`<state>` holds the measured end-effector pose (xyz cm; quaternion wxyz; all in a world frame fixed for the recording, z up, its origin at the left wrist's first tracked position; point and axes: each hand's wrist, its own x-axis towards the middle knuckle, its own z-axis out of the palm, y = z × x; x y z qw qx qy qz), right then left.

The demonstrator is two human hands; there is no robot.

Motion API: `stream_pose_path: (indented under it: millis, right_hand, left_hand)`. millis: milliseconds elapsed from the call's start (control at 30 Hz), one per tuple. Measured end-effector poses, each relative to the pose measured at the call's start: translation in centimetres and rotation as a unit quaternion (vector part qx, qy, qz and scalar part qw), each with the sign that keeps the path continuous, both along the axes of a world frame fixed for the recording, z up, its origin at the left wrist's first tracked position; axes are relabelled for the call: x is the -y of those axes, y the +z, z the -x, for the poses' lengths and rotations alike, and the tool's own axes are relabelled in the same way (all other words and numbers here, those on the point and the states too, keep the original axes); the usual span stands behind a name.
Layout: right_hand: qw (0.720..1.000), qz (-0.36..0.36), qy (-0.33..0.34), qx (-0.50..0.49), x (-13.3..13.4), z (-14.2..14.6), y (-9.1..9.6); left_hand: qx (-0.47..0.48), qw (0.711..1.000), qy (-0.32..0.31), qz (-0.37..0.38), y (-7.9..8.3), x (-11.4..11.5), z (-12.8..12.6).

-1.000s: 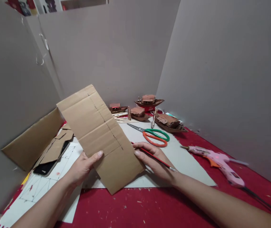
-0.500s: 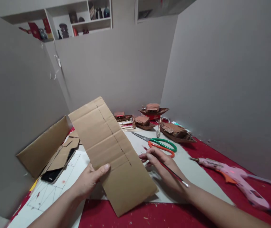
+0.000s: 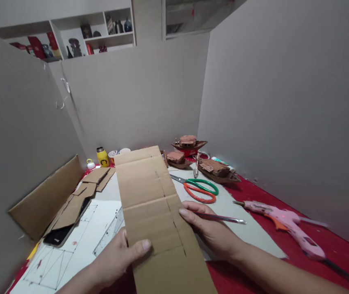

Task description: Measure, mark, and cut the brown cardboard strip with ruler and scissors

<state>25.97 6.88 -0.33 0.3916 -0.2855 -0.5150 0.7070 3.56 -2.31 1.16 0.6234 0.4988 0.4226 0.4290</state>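
A long piece of cardboard (image 3: 150, 220) with pencil lines and cross creases is raised in front of me, its lower end running out of view. My left hand (image 3: 122, 253) grips its left edge, thumb on the face and fingers hidden behind. At the right edge, my right hand (image 3: 206, 226) has its thumb against the board and holds a pencil (image 3: 223, 217) lying across the fingers. The pencil's eraser end points right; its tip is hidden. Beyond the right hand lie open scissors (image 3: 200, 190) with green and orange handles.
Brown model boats (image 3: 215, 168) stand at the back. A pink glue gun (image 3: 287, 224) lies on the red cloth (image 3: 339, 241) at right. At left are cardboard scraps (image 3: 76, 208), a phone (image 3: 56, 239), a clear ruler (image 3: 108, 232) and a drawing (image 3: 56, 261). A yellow bottle (image 3: 102, 157) stands behind.
The cardboard has turned more upright and come lower and nearer. My right hand has moved onto its right edge, and the pencil now lies flatter. The ruler and yellow bottle have come into view.
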Motion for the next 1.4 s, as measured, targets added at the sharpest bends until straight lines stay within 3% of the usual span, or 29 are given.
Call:
stream_pose_path:
  millis: [100, 233, 367, 533, 700, 933, 1133, 1267, 1400]
  right_hand:
    - [1.000, 0.000, -0.025, 0.014, -0.6, -0.5, -0.1]
    - [0.988, -0.042, -0.126, 0.084, -2.4, -1.7, -0.6]
    - [0.982, -0.072, -0.146, 0.100, -3.6, -2.2, -0.7]
    - [0.983, -0.074, -0.137, 0.100, -3.0, -1.7, -0.3]
    - [0.988, -0.092, -0.090, 0.085, -2.0, -1.2, 0.1]
    - [0.980, -0.155, -0.098, 0.084, -1.3, -1.1, 1.2]
    - [0.981, -0.151, -0.100, 0.073, -1.2, -1.2, 1.3]
    - [0.981, -0.158, -0.097, 0.065, -1.4, -1.4, 1.0]
    - [0.980, -0.164, -0.093, 0.063, -1.4, -1.3, 0.7]
  left_hand:
    - [-0.126, 0.986, 0.090, -0.059, 0.2, -1.2, 0.8]
    - [-0.202, 0.959, 0.181, -0.078, 1.4, -3.2, 4.2]
    - [-0.373, 0.895, 0.230, -0.080, 2.1, -4.2, 7.8]
    - [-0.543, 0.810, 0.214, -0.055, 1.1, -4.1, 8.1]
    - [-0.610, 0.771, 0.175, -0.057, 0.7, -4.2, 7.2]
    - [-0.604, 0.776, 0.173, -0.056, 0.8, -4.3, 7.4]
    - [-0.493, 0.842, 0.206, -0.074, 0.9, -4.6, 7.3]
    - [-0.353, 0.886, 0.278, -0.112, 2.7, -4.1, 6.3]
    - [-0.220, 0.891, 0.362, -0.162, 4.9, -3.4, 3.9]
